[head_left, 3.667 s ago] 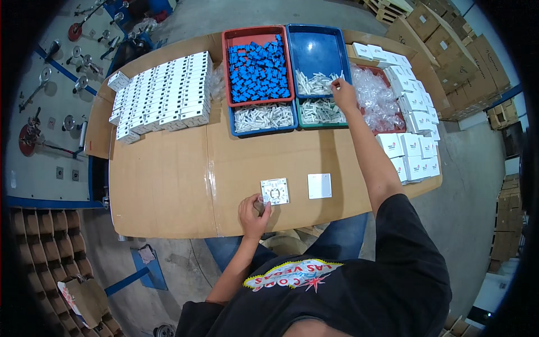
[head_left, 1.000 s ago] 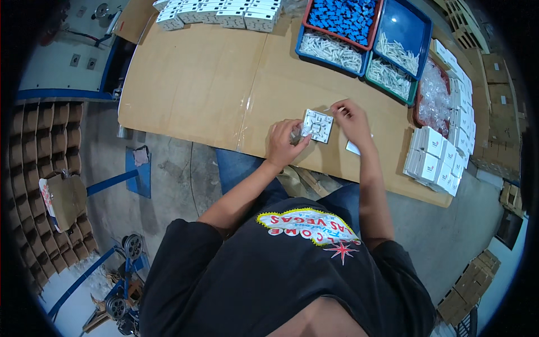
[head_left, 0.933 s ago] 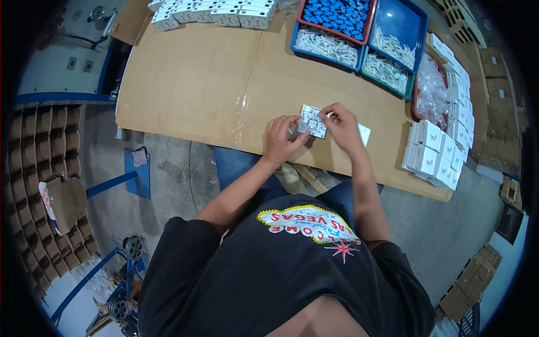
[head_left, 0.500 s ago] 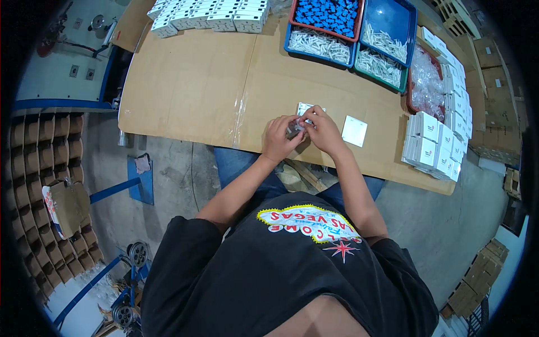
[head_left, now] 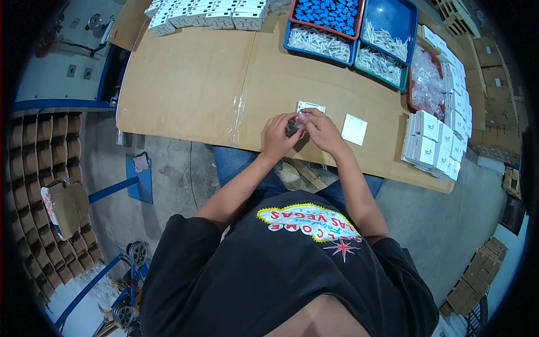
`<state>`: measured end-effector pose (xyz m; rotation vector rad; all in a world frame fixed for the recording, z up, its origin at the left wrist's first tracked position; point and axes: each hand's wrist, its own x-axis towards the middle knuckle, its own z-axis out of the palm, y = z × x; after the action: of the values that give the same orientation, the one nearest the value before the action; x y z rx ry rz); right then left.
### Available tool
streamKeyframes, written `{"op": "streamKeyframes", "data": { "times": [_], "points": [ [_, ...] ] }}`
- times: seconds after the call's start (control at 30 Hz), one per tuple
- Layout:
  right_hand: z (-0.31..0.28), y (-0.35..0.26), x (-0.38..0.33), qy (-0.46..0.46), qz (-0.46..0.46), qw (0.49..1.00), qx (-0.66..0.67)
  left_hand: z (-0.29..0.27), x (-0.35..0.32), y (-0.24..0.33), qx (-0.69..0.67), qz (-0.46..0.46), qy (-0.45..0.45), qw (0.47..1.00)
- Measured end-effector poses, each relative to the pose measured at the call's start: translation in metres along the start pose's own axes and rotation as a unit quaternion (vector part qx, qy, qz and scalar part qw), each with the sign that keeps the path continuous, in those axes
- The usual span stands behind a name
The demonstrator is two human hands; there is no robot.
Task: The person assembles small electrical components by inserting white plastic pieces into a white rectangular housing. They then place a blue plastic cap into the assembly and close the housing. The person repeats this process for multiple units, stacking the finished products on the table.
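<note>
Pinching a small bagged part at the near edge of the tabletop

Left hand [head_left: 279, 135] and right hand [head_left: 321, 130] brought together, fingertips meeting over a small dark part in clear wrap [head_left: 294, 124]. Fingers of both hands curled and pressed onto that part; pinched between them, held just above the cardboard-covered tabletop [head_left: 202, 84]. Exact shape of the part too small to tell.

White square plate [head_left: 310, 106] lying flat directly beyond the hands, partly covered by the fingers. Second white square plate [head_left: 354, 129] flat on the tabletop just right of the right hand, not touched.

Far edge: rows of white boxes [head_left: 208, 12] at the left; red tray of blue pieces [head_left: 328, 11] beside them; blue tray [head_left: 393, 28] with small white parts; green-rimmed tray [head_left: 382, 63] with more white parts. Heap of clear bags [head_left: 428, 84] at the right, then a stack of white boxes [head_left: 435, 143] along the right edge, well apart from the hands.

Both forearms entering from below, over the near tabletop edge.
</note>
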<state>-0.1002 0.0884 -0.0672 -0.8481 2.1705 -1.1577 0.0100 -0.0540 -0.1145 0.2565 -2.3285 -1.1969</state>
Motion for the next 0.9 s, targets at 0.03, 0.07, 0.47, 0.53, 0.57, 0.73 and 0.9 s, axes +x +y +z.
{"op": "streamKeyframes", "data": {
  "times": [0.03, 0.07, 0.47, 0.53, 0.57, 0.73, 0.9],
  "points": [
    [0.002, 0.003, 0.001, -0.004, -0.013, 1.000, -0.013, 0.001, -0.001, -0.003, -0.002, -0.001, -0.007, 1.000],
    [0.005, 0.008, 0.002, -0.003, -0.025, 1.000, -0.013, 0.003, -0.002, -0.007, -0.004, -0.001, -0.013, 1.000],
    [0.008, -0.005, 0.001, -0.013, -0.027, 0.998, -0.051, 0.006, -0.003, -0.011, -0.005, 0.038, 0.028, 0.999],
    [0.014, 0.000, 0.001, -0.019, -0.024, 0.999, -0.033, 0.007, -0.003, -0.012, -0.006, 0.049, 0.039, 0.998],
    [0.015, 0.003, 0.001, -0.013, -0.029, 0.999, -0.025, 0.007, -0.004, -0.013, -0.007, 0.047, 0.036, 0.998],
    [0.014, 0.004, 0.003, -0.004, -0.001, 0.999, 0.055, 0.006, -0.004, -0.008, -0.006, 0.026, 0.024, 0.999],
    [0.020, 0.001, 0.003, -0.035, -0.024, 0.999, -0.029, 0.005, -0.005, -0.010, -0.017, 0.045, 0.037, 0.998]
  ]
}}
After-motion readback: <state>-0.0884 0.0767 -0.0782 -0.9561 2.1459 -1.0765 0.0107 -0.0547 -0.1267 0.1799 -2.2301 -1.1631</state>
